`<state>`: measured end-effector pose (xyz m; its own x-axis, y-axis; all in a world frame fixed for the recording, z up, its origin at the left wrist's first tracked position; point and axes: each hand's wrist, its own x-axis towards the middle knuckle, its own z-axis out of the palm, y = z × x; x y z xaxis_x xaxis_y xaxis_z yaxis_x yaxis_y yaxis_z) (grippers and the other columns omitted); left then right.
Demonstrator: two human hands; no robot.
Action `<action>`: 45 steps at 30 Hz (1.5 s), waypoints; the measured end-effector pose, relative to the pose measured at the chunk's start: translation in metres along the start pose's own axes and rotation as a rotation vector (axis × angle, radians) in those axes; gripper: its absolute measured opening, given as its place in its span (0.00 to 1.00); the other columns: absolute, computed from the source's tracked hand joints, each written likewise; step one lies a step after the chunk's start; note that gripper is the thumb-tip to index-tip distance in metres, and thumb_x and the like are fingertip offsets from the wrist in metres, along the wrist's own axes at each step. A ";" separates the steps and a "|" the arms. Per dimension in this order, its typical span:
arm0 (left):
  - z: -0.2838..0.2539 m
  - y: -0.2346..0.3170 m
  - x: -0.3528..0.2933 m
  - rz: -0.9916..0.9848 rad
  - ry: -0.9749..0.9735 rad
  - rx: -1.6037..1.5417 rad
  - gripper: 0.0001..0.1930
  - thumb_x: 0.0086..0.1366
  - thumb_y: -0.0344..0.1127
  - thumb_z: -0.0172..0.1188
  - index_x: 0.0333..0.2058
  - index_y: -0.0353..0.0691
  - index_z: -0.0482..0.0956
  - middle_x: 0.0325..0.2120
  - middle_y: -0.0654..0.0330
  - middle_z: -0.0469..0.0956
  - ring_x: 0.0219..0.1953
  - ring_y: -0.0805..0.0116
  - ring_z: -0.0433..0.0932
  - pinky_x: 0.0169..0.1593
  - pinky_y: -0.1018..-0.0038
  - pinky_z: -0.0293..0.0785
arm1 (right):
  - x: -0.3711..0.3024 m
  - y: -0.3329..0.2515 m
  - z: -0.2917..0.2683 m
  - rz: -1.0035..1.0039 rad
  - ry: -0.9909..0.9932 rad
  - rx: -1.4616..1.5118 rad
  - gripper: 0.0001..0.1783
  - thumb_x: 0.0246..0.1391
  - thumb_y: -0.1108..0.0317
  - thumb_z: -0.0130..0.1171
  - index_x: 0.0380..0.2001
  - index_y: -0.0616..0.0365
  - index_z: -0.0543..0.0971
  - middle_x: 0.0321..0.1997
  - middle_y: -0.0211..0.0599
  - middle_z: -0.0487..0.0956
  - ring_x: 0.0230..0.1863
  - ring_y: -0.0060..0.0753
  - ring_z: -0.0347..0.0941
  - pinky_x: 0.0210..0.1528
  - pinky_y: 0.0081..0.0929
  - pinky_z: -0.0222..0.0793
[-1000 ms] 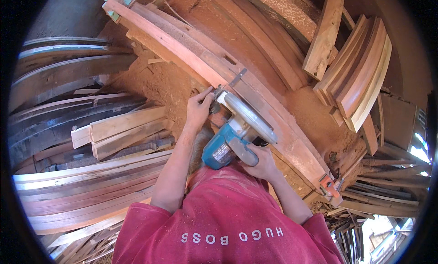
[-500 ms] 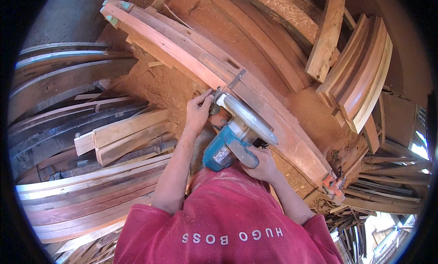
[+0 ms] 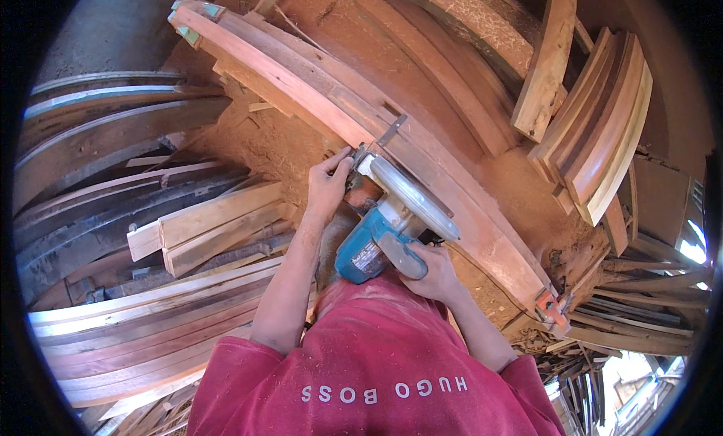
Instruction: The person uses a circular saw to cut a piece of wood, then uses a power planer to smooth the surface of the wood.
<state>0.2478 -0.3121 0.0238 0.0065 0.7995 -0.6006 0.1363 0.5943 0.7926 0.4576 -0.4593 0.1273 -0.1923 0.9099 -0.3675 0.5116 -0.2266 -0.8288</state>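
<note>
You have one circular saw [image 3: 392, 225] in front of you, with a blue-green motor body and a round silver guard. It stands on one long reddish plank [image 3: 331, 108], which runs from the upper left to the lower right across the workbench [image 3: 271, 161]. Your right hand [image 3: 431, 269] is closed around the grey handle at the back of the saw, fingers wrapped tight. Your left hand [image 3: 328, 186] is at the front of the saw, with the fingers pinched narrow on the saw's front edge just where it meets the plank; what exactly the fingertips press, you cannot tell from here. Both forearms come up from your red shirt [image 3: 376, 368].

The workbench is covered with red sawdust. Two clamps hold the plank: one with green parts [image 3: 197, 18] at the far left end, and one orange [image 3: 548, 306] at the near right end.

On your left side lies a stack of pale short boards [image 3: 207, 225], about three of them, and below it a pile of long curved strips [image 3: 151, 330], too many to count well. At the upper right lean several more boards [image 3: 602, 127], at least four
</note>
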 end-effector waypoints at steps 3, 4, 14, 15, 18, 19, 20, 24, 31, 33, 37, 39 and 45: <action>-0.002 0.000 0.004 -0.007 -0.004 -0.008 0.18 0.67 0.34 0.58 0.52 0.31 0.80 0.41 0.54 0.84 0.41 0.75 0.79 0.47 0.78 0.74 | 0.005 -0.007 -0.003 0.026 -0.026 0.002 0.30 0.34 0.66 0.72 0.47 0.58 0.79 0.44 0.48 0.82 0.43 0.52 0.80 0.48 0.39 0.74; -0.004 0.000 0.005 -0.006 -0.006 -0.007 0.18 0.67 0.34 0.58 0.52 0.31 0.80 0.41 0.54 0.84 0.41 0.75 0.79 0.47 0.78 0.74 | 0.006 -0.007 -0.002 0.027 -0.024 0.003 0.30 0.34 0.66 0.72 0.47 0.58 0.79 0.44 0.48 0.82 0.43 0.52 0.80 0.48 0.39 0.74; -0.014 0.009 0.013 -0.005 -0.001 0.019 0.18 0.67 0.33 0.58 0.52 0.30 0.79 0.43 0.53 0.84 0.42 0.74 0.79 0.48 0.77 0.74 | 0.016 -0.011 0.006 0.018 -0.013 0.011 0.30 0.34 0.67 0.72 0.47 0.58 0.79 0.44 0.49 0.82 0.43 0.53 0.79 0.47 0.41 0.74; -0.014 0.009 0.014 -0.012 -0.002 0.023 0.18 0.67 0.33 0.58 0.52 0.30 0.79 0.43 0.53 0.84 0.42 0.74 0.80 0.49 0.77 0.74 | 0.017 -0.010 0.006 0.010 -0.002 0.006 0.30 0.34 0.67 0.72 0.47 0.58 0.79 0.43 0.49 0.82 0.42 0.53 0.79 0.47 0.41 0.74; -0.018 0.005 0.019 0.021 0.001 0.009 0.18 0.67 0.33 0.58 0.52 0.31 0.79 0.43 0.52 0.84 0.43 0.74 0.80 0.49 0.77 0.75 | 0.022 -0.009 0.008 0.003 -0.012 0.047 0.29 0.34 0.68 0.71 0.46 0.59 0.79 0.42 0.49 0.82 0.42 0.54 0.79 0.46 0.41 0.74; -0.021 0.003 0.021 0.021 0.002 0.009 0.18 0.67 0.33 0.58 0.52 0.31 0.79 0.43 0.52 0.84 0.43 0.74 0.80 0.49 0.77 0.75 | 0.024 -0.011 0.009 0.003 -0.013 0.048 0.29 0.34 0.68 0.71 0.46 0.59 0.79 0.42 0.49 0.82 0.42 0.54 0.79 0.46 0.41 0.74; -0.023 0.002 0.023 0.020 0.002 0.020 0.18 0.67 0.34 0.58 0.52 0.31 0.80 0.43 0.52 0.84 0.43 0.73 0.80 0.49 0.77 0.74 | 0.026 -0.014 0.010 0.001 -0.012 0.043 0.29 0.34 0.68 0.71 0.46 0.59 0.79 0.42 0.49 0.82 0.41 0.54 0.79 0.45 0.41 0.74; -0.026 0.007 0.026 -0.009 -0.005 0.035 0.18 0.67 0.35 0.59 0.52 0.33 0.80 0.43 0.51 0.84 0.44 0.72 0.80 0.50 0.76 0.74 | 0.032 -0.017 0.009 0.010 -0.023 0.050 0.28 0.34 0.68 0.71 0.45 0.59 0.79 0.41 0.48 0.82 0.40 0.53 0.79 0.45 0.41 0.74; -0.033 0.010 0.032 0.007 -0.003 0.041 0.18 0.67 0.34 0.58 0.52 0.32 0.80 0.44 0.51 0.84 0.44 0.72 0.80 0.50 0.76 0.74 | 0.042 -0.025 0.010 -0.013 -0.038 0.027 0.25 0.38 0.67 0.71 0.44 0.60 0.79 0.42 0.48 0.82 0.40 0.51 0.80 0.44 0.40 0.76; -0.036 0.012 0.034 0.025 -0.003 0.029 0.18 0.67 0.34 0.58 0.52 0.31 0.80 0.44 0.51 0.84 0.45 0.71 0.80 0.51 0.76 0.74 | 0.045 -0.029 0.012 -0.022 0.008 0.050 0.26 0.35 0.69 0.70 0.44 0.59 0.80 0.37 0.48 0.82 0.38 0.54 0.79 0.42 0.40 0.75; -0.040 0.020 0.035 0.017 0.001 0.051 0.18 0.67 0.34 0.58 0.52 0.30 0.80 0.44 0.51 0.83 0.44 0.72 0.80 0.50 0.76 0.74 | 0.050 -0.030 0.012 -0.015 -0.051 0.057 0.26 0.38 0.67 0.71 0.45 0.61 0.79 0.42 0.48 0.82 0.41 0.52 0.80 0.44 0.40 0.76; -0.042 0.023 0.035 0.009 -0.009 0.030 0.18 0.67 0.34 0.57 0.53 0.31 0.79 0.44 0.52 0.83 0.44 0.73 0.79 0.50 0.77 0.74 | 0.052 -0.033 0.013 0.002 -0.055 0.041 0.26 0.38 0.67 0.71 0.45 0.61 0.79 0.42 0.48 0.82 0.40 0.52 0.80 0.44 0.40 0.76; -0.049 0.028 0.038 0.013 -0.002 0.043 0.18 0.67 0.34 0.57 0.53 0.31 0.79 0.44 0.53 0.83 0.44 0.73 0.79 0.50 0.77 0.73 | 0.056 -0.037 0.020 -0.034 0.018 0.066 0.26 0.34 0.71 0.70 0.43 0.61 0.80 0.37 0.48 0.81 0.37 0.53 0.80 0.41 0.38 0.75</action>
<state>0.2029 -0.2614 0.0283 0.0101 0.8068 -0.5907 0.1783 0.5798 0.7950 0.4106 -0.4070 0.1290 -0.1932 0.9235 -0.3313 0.4488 -0.2171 -0.8669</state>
